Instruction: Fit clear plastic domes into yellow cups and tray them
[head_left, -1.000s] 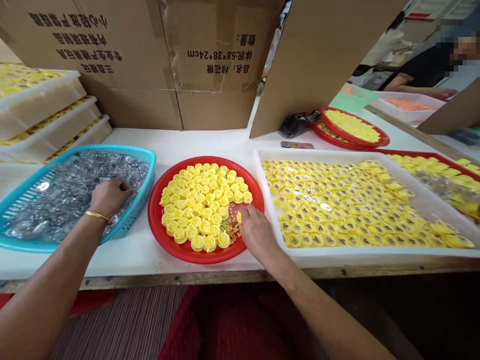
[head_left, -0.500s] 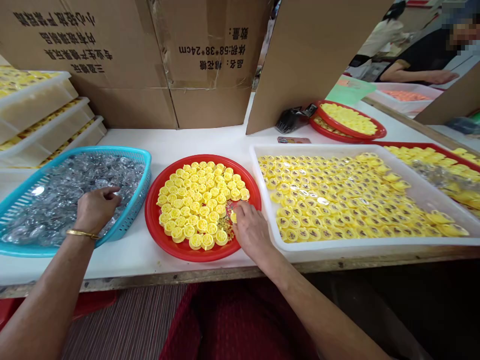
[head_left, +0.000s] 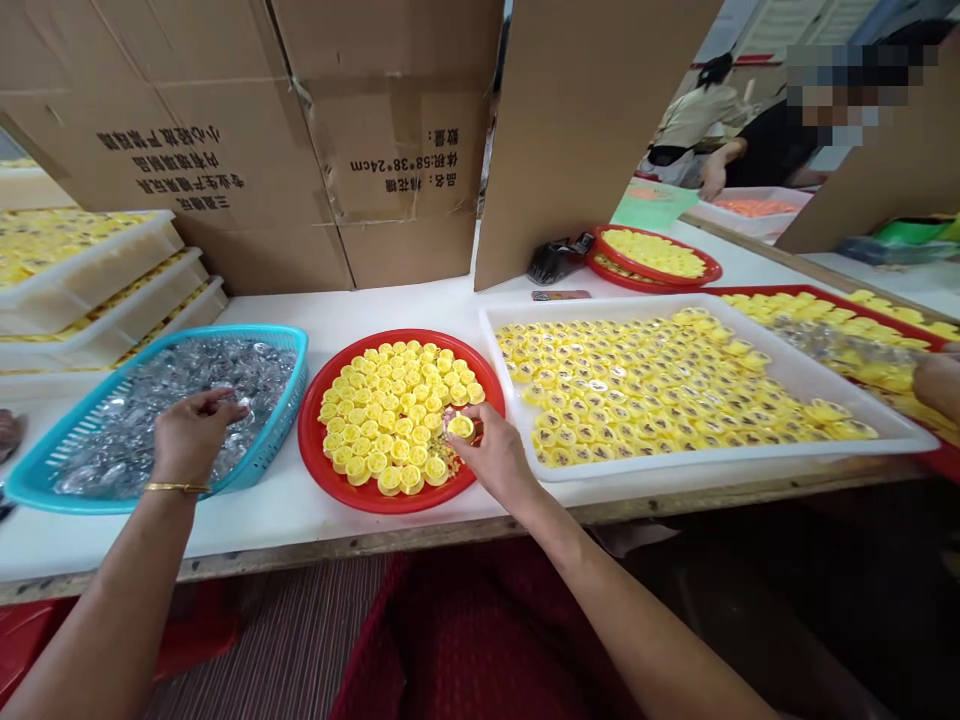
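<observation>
My left hand point(head_left: 191, 432) rests in the blue basket point(head_left: 289, 395) of clear plastic lids point(head_left: 135, 420), its fingers pinched on one lid. My right hand point(head_left: 491, 455) hovers over the right side of the round red tray point(head_left: 322, 470) and pinches a small yellow cup point(head_left: 460, 427) just above the tray. The tray holds several rows of yellow cups point(head_left: 390, 400). Tiny coloured bits lie loose on the tray near my right fingers.
A white tray point(head_left: 750, 455) full of capped yellow cups sits to the right. Stacked white trays point(head_left: 112, 290) stand far left, cardboard boxes point(head_left: 300, 150) behind. More red trays point(head_left: 652, 265) lie farther back; other people work at the far right, and another person's hand point(head_left: 937, 380) shows at the right edge.
My right hand has lifted a yellow cup slightly off the red tray. My left hand shifted a little in the basket and now pinches a lid. The view tilted down.
</observation>
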